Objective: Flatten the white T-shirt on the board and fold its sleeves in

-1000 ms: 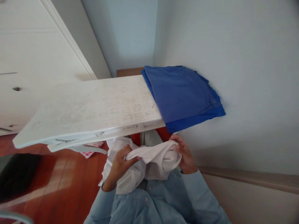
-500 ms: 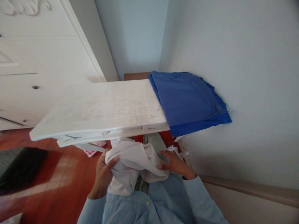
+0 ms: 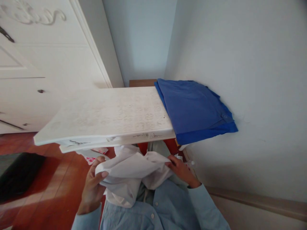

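A crumpled white cloth garment [image 3: 134, 169] lies across my lap, its exact kind hidden by the folds. My left hand [image 3: 92, 183] grips its left end, thumb on top and fingers underneath. At the other end, my right hand [image 3: 178, 169] pinches an edge of the fabric, so the upper part stretches between both hands. Just beyond the cloth stands a narrow white table [image 3: 107, 111] with a worn top. Folded blue clothing [image 3: 196, 110] with a button near its corner covers the table's right end.
A white cabinet [image 3: 59, 70] with small dark knobs rises at the left. Dark folded fabric [image 3: 22, 174] sits low at the left above the reddish wooden floor [image 3: 57, 185]. A pale wall [image 3: 251, 80] bounds the right side. Bags with red print [image 3: 91, 156] show beneath the table.
My left hand has moved left with its end of the white cloth. My right hand has closed on the cloth's right edge, and the fabric is drawn wider.
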### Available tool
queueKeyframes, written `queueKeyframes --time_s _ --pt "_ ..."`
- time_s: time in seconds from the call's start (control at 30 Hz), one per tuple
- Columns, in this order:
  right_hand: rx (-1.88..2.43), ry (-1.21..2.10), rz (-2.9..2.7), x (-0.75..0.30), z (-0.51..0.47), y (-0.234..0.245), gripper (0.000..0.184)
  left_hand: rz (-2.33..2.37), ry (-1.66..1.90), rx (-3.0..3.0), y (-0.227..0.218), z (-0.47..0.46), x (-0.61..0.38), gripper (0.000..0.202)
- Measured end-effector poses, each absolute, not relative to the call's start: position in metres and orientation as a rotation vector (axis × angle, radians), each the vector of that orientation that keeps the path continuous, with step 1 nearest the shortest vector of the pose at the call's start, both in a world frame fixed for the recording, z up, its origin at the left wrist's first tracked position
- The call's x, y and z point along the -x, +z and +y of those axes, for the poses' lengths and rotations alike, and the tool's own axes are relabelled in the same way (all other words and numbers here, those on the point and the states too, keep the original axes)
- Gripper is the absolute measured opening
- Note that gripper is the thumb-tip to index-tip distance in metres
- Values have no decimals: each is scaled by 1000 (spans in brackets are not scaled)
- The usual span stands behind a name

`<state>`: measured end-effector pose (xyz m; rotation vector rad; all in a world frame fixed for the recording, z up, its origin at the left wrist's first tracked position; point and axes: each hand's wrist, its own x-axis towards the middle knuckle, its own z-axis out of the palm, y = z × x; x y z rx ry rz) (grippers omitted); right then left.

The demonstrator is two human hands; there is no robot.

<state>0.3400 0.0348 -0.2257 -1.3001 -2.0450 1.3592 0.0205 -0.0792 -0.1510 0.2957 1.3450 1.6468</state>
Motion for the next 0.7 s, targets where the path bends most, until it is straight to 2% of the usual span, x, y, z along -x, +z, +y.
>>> queueKeyframes --time_s 0.1,0.27,0.4,0.57,0.7 --pt "1317 1235 -1751 -349 39 -214 29 1457 1547 -385 -145 -81 -11 63" --pt "1316 1263 -1471 -361 37 -188 36 1667 1460 -618 -136 -86 6 49" --pt "1298 1307 -1570 -370 38 -165 37 1809 1258 -819 -133 -95 24 45" --pt "1313 1336 -1798 -392 47 -138 31 1722 782 -1035 -134 -119 37 35" --pt "1291 1384 -1971 -408 55 -113 30 1640 668 -1039 -141 -146 37 46"
